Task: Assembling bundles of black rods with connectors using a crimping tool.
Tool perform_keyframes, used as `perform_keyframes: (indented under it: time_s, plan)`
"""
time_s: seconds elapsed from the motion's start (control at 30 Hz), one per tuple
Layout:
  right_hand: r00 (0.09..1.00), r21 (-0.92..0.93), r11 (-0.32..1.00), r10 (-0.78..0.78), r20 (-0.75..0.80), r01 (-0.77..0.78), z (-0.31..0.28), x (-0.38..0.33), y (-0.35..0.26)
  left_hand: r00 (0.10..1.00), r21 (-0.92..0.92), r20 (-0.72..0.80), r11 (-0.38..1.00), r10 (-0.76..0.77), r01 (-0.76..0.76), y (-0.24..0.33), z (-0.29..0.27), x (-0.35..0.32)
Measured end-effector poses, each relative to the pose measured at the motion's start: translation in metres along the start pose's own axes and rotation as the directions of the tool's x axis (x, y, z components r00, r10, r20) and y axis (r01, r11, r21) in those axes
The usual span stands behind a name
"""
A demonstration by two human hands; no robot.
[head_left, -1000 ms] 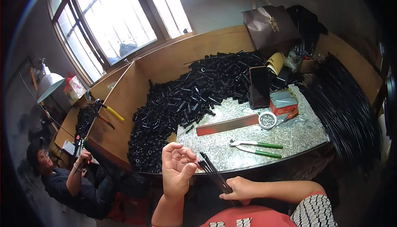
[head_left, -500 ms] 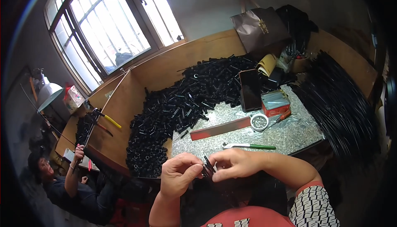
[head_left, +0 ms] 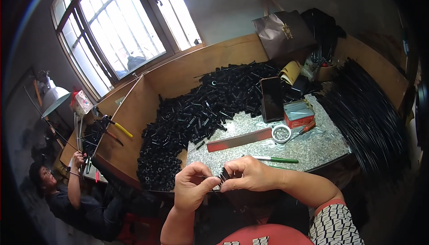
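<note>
My left hand [head_left: 192, 190] and my right hand [head_left: 248, 174] meet just in front of the table's near edge. Between their fingertips they pinch a small black tube piece [head_left: 224, 175], and a thin dark rod or wire runs through it toward my left fingers. Both hands are closed on this part. Behind them lies a speckled stone slab [head_left: 308, 144] with green-handled pliers [head_left: 271, 159] on it. A big heap of short black tubes [head_left: 196, 115] covers the wooden bench to the left and behind.
On the slab are a red flat bar [head_left: 239, 140], a small round tin of tiny parts [head_left: 281, 134], a red box [head_left: 298, 113] and a dark phone [head_left: 271, 98]. Long black rods [head_left: 366, 111] are piled at right. Another person [head_left: 71, 191] works at lower left.
My right hand rose from low at my lap to meet the left; both now pinch the small black piece together. The view shifted slightly upward.
</note>
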State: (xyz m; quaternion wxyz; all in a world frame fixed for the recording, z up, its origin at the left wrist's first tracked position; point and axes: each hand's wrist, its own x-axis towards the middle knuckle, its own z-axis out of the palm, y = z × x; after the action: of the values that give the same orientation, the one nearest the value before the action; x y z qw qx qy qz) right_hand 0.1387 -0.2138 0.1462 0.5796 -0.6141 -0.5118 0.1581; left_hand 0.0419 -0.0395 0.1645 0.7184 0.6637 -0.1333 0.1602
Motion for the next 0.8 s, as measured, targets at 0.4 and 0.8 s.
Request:
perform_keyframes:
  time_s: [0.4,0.8]
  plan:
    - [0.988,0.151,0.982,0.125,-0.086,-0.111,0.014,-0.001,0.007,0.999,-0.031,0.013,0.998,-0.047,0.047,0.004,-0.008,0.002]
    - [0.932,0.386,0.908,0.268,-0.242,-0.161,0.02,-0.001,0.014,0.941,0.121,-0.314,0.988,0.127,-0.092,-0.013,-0.047,0.009]
